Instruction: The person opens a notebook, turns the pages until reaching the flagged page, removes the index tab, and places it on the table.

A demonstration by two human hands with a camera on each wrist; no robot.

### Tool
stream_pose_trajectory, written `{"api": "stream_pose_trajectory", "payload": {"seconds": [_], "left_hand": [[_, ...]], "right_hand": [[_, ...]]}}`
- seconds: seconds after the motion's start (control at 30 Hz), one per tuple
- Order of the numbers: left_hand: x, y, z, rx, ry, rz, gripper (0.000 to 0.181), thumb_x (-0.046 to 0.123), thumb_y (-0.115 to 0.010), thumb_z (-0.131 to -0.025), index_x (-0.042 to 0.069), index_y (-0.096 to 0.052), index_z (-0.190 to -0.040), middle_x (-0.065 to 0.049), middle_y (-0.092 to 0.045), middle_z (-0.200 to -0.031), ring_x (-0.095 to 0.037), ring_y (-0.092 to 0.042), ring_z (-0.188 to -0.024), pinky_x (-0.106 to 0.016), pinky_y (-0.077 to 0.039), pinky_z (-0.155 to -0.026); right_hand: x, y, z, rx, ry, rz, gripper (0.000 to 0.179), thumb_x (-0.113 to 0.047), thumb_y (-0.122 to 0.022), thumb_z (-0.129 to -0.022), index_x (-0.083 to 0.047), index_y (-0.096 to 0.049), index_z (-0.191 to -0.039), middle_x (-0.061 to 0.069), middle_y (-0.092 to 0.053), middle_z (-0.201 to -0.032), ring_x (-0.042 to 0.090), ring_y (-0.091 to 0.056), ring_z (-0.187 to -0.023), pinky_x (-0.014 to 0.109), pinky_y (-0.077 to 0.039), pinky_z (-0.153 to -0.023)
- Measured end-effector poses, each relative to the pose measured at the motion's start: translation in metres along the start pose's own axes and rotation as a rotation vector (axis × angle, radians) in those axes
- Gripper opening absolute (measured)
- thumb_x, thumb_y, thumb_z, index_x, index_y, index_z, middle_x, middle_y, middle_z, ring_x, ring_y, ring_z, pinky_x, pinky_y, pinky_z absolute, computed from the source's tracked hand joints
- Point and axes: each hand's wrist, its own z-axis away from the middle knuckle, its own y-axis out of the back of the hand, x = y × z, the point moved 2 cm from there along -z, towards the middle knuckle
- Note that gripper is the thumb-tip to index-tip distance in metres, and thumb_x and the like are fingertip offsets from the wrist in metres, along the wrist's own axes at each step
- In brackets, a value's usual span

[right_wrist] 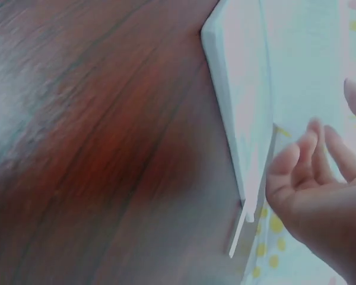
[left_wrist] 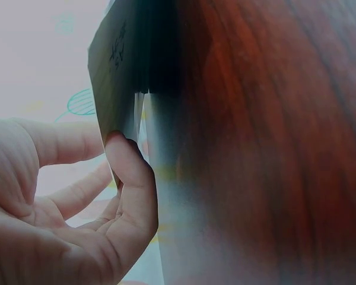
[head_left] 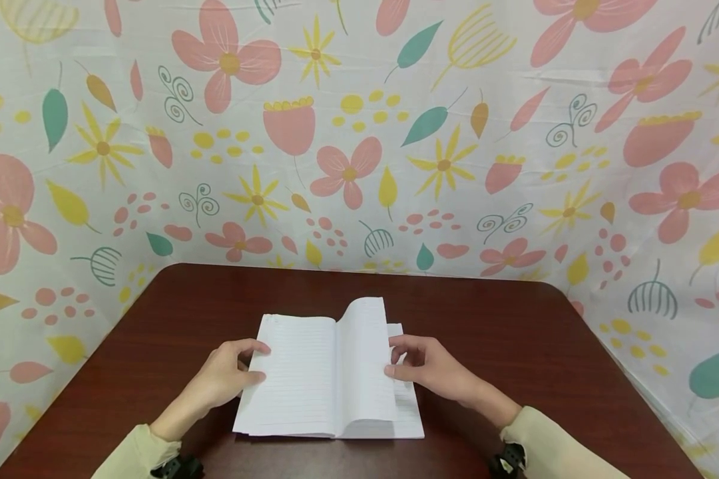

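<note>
A lined notebook lies spread out on the table. A lifted bundle of pages curves up from its middle, over the right side. My left hand grips the notebook's left edge, thumb on top and fingers reaching under. In the left wrist view, dark handwriting shows on the gripped cover or sheet. At the free right edge of the lifted pages, my right hand pinches with thumb and bent fingers. From the right wrist, the curled fingers stand beside the raised page.
The dark reddish-brown wooden table extends around the notebook. A white cloth printed with flowers and leaves hangs behind and at both sides. Dark bands sit on both wrists, below pale sleeves.
</note>
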Motion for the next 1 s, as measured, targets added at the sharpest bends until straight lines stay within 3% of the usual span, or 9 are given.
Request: {"api": "stream_pose_trajectory", "payload": {"seconds": [0.17,0.33,0.5,0.73,1.0], "left_hand": [[-0.002,0.0,0.0,0.001,-0.003,0.005,0.038,-0.001,-0.082,-0.085,0.009,-0.073,-0.121,-0.013,-0.064,-0.113,-0.02,-0.061,-0.07,-0.037,-0.052,-0.061],[-0.002,0.0,-0.001,-0.003,0.001,0.012,0.039,-0.001,-0.082,-0.085,0.008,-0.073,-0.122,-0.011,-0.064,-0.103,-0.021,-0.06,-0.067,-0.038,-0.052,-0.06],[-0.002,-0.001,-0.001,-0.01,0.004,0.006,0.04,0.0,-0.082,-0.086,0.007,-0.073,-0.124,-0.008,-0.064,-0.097,-0.021,-0.059,-0.066,-0.037,-0.051,-0.06],[-0.002,0.001,-0.001,-0.012,0.009,0.002,0.039,0.001,-0.082,-0.087,0.007,-0.073,-0.125,-0.007,-0.064,-0.096,-0.021,-0.059,-0.067,-0.037,-0.05,-0.06],[-0.001,0.0,0.0,-0.005,-0.004,0.022,0.039,-0.001,-0.081,-0.087,0.006,-0.073,-0.125,-0.006,-0.064,-0.084,-0.021,-0.06,-0.063,-0.038,-0.052,-0.058]], "right_hand": [[-0.007,-0.003,-0.003,-0.028,-0.058,-0.126,0.063,-0.02,-0.077,-0.098,0.006,-0.051,-0.15,0.008,-0.072,-0.103,0.021,-0.064,-0.087,0.031,-0.053,-0.074],[-0.017,-0.009,-0.007,-0.076,-0.042,-0.19,0.068,-0.015,-0.075,-0.1,0.003,-0.042,-0.156,0.005,-0.067,-0.086,0.015,-0.053,-0.07,0.03,-0.046,-0.071],[-0.027,-0.017,-0.014,-0.099,-0.023,-0.195,0.072,-0.016,-0.075,-0.099,0.001,-0.039,-0.159,0.003,-0.064,-0.08,0.014,-0.05,-0.069,0.029,-0.039,-0.067],[-0.039,-0.037,-0.03,-0.133,-0.003,-0.228,0.073,-0.014,-0.075,-0.099,-0.001,-0.038,-0.16,0.001,-0.068,-0.084,0.012,-0.048,-0.069,0.034,-0.039,-0.075],[-0.049,-0.066,-0.049,-0.2,0.003,-0.254,0.073,-0.014,-0.076,-0.099,-0.002,-0.039,-0.16,0.003,-0.073,-0.089,0.013,-0.047,-0.069,0.031,-0.04,-0.068]]}}
